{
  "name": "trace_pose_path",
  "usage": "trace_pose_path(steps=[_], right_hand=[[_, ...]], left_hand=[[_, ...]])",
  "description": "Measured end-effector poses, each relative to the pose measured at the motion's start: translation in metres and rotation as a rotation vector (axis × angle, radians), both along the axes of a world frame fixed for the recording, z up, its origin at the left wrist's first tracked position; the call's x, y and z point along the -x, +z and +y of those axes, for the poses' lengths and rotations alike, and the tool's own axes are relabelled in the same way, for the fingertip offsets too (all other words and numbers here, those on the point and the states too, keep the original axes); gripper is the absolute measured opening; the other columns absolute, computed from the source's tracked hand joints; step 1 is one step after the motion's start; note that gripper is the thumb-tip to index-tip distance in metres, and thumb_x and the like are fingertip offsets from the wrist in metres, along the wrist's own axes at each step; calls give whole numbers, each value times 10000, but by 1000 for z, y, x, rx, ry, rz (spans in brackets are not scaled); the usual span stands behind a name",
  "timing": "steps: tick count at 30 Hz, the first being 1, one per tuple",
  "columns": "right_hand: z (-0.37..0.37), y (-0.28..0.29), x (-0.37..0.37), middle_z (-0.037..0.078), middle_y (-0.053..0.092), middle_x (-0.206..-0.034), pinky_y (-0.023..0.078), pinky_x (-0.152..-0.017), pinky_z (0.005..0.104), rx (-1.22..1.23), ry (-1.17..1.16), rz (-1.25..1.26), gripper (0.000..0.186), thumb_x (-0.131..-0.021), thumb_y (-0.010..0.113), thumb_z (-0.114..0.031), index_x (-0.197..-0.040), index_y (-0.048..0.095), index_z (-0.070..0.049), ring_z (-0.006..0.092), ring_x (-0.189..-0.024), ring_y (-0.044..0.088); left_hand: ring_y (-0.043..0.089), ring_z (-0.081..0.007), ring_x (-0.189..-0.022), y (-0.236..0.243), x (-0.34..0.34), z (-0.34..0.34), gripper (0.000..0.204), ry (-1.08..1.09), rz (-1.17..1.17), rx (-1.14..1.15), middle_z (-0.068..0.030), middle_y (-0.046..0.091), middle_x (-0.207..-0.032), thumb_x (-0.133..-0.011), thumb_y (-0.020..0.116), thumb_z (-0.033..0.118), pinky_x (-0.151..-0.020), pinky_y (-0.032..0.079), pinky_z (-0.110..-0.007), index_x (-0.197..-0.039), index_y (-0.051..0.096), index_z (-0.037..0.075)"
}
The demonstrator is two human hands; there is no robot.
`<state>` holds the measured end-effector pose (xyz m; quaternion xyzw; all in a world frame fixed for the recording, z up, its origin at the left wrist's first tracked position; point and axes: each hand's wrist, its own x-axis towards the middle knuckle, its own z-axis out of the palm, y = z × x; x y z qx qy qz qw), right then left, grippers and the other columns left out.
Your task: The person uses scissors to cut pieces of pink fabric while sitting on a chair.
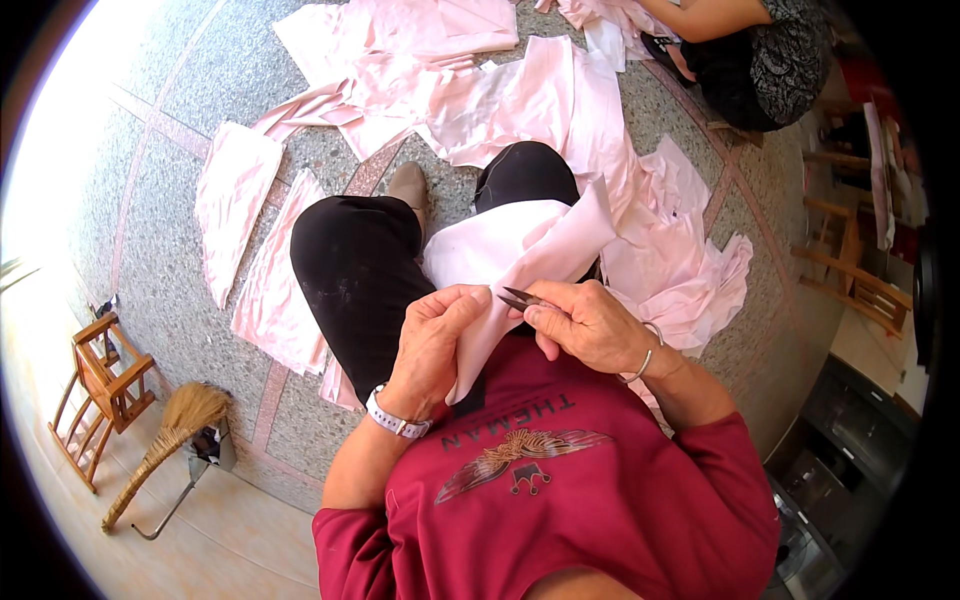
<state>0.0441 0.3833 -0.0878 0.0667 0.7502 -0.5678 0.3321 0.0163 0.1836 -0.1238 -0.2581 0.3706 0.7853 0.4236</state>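
A pale pink piece of cloth [500, 245] lies across my lap, its near part hanging between my hands. My left hand [435, 335] pinches the cloth's edge between thumb and fingers. In my right hand [590, 325] is a small pair of dark thread snips [520, 298], held close to the cloth by my left fingertips. The two pointed blades are slightly apart and aim left. Whether they touch the cloth or a thread, I cannot tell.
Several pink cloth pieces [520, 105] spread over the speckled floor [180, 270] in front and to both sides. Another person [785, 60] crouches at the far right. A wooden chair [105, 385], a straw broom [185, 420] and a dustpan [215, 450] are at the left; wooden stools [860, 285] at the right.
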Motion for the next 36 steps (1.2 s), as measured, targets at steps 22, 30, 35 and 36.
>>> trace_pose_path(steps=[22, 30, 35, 36], right_hand=[[10, -26, 2, 8, 552, -575, 301, -419, 201, 456, -129, -357, 250, -998, 506, -229, -879, 612, -36, 47, -452, 414], [13, -41, -4, -4, 527, -578, 287, -403, 199, 707, -77, -354, 267, -971, 580, -266, -848, 624, -33, 44, -470, 437], [14, -41, -3, 0, 536, -616, 324, -443, 201, 636, -43, -247, 253, -971, 583, -237, -856, 622, -15, 55, -504, 465], [13, -42, -2, -2, 530, -612, 332, -451, 207, 619, -37, -213, 252, -974, 577, -231, -853, 617, -14, 56, -506, 463]], left_hand=[[615, -106, -705, -5, -3, 1, 187, -43, 65, 2, -75, 685, -852, -950, 601, 138, -652, 507, -232, -979, 673, -32], [548, -52, -734, -2, -11, 4, 149, -147, 428, 234, -14, 660, -840, -940, 618, 104, -668, 453, -211, -970, 684, -26], [546, -51, -765, -2, -12, 6, 138, -222, 548, 338, -8, 660, -859, -938, 617, 94, -691, 452, -211, -956, 683, -26], [551, -54, -770, -3, -12, 6, 137, -218, 533, 343, -11, 662, -867, -938, 616, 92, -697, 455, -213, -957, 681, -26]])
